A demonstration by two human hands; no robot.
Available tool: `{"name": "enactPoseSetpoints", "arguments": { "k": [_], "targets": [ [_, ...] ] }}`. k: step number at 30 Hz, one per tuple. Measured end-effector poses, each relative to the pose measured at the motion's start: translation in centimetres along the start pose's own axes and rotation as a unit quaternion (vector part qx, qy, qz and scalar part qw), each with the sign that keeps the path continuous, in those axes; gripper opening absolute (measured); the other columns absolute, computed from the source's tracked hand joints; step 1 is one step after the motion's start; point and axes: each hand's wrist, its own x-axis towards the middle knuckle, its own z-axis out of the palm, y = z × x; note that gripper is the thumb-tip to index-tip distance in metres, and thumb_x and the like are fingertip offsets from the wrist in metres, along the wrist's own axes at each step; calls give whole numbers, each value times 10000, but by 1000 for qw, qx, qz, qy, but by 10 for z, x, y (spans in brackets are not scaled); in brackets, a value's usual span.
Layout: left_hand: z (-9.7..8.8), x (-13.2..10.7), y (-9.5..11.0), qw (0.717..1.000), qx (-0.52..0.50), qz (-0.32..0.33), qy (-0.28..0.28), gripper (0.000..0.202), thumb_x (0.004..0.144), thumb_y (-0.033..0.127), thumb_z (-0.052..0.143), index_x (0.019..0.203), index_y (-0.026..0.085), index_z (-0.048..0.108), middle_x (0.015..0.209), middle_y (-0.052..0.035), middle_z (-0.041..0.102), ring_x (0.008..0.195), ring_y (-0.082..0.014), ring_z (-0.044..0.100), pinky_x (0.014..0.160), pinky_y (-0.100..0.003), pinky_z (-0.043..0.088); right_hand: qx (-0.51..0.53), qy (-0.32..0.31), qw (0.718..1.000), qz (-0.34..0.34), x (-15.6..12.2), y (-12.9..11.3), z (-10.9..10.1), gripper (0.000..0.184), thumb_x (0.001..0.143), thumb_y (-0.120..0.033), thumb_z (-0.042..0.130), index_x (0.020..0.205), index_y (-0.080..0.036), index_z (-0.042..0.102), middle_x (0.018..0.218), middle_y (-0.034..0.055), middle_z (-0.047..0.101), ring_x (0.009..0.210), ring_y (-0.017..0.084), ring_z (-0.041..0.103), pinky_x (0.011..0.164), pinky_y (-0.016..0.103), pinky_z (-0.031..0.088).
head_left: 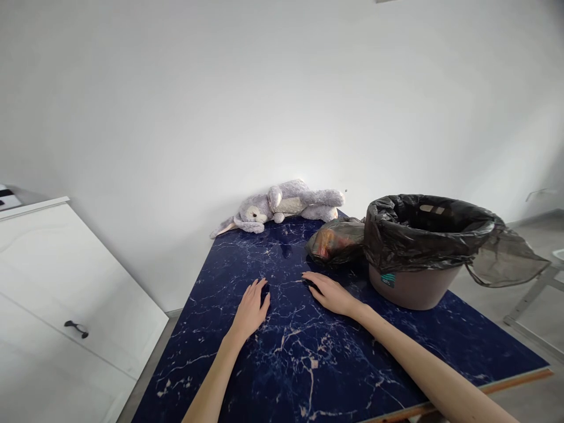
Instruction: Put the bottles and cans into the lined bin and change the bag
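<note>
My left hand (251,308) lies flat on the dark blue marbled table (273,364), fingers stretched out and holding nothing. My right hand (329,292) rests palm down a little to the right, fingers extended toward the left, also holding nothing. Just beyond my right hand lies a tied dark plastic bag (335,242) with colourful contents. Beside it stands a grey bin (412,285) lined with a black bag (423,232).
A grey plush bunny (282,205) lies at the table's far edge against the white wall. A white cabinet (57,294) with a dark handle stands at the left. A metal frame leg (531,296) shows on the floor at the right.
</note>
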Motion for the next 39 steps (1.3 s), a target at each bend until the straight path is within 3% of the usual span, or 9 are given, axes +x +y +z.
{"name": "enactPoseSetpoints", "arguments": {
  "k": [8, 24, 39],
  "targets": [
    [0, 0, 0, 1000, 2, 1, 1, 570, 1109, 504, 320, 1580, 208, 446, 1666, -125, 467, 1590, -305, 356, 1299, -519, 331, -5, -6, 1000, -2, 2, -3, -2, 389, 1064, -289, 456, 1403, -247, 641, 1553, 92, 595, 1462, 263, 539, 1249, 494, 431],
    [4, 1, -3, 1000, -3, 11, 12, 538, 1105, 502, 349, 1578, 263, 447, 1654, -103, 490, 1580, -307, 380, 1284, -533, 352, 1, 2, 1000, -8, 2, -2, -2, 382, 1053, -262, 472, 1392, -252, 646, 1538, 102, 608, 1448, 270, 554, 1237, 526, 441],
    [6, 3, -5, 1000, -1, 10, 19, 541, 1109, 496, 326, 1559, 214, 428, 1651, -157, 471, 1558, -304, 416, 1276, -520, 363, -1, 2, 1000, -8, 2, -3, -3, 382, 1060, -274, 464, 1396, -253, 644, 1542, 95, 605, 1447, 270, 555, 1233, 513, 449]
  ]
}}
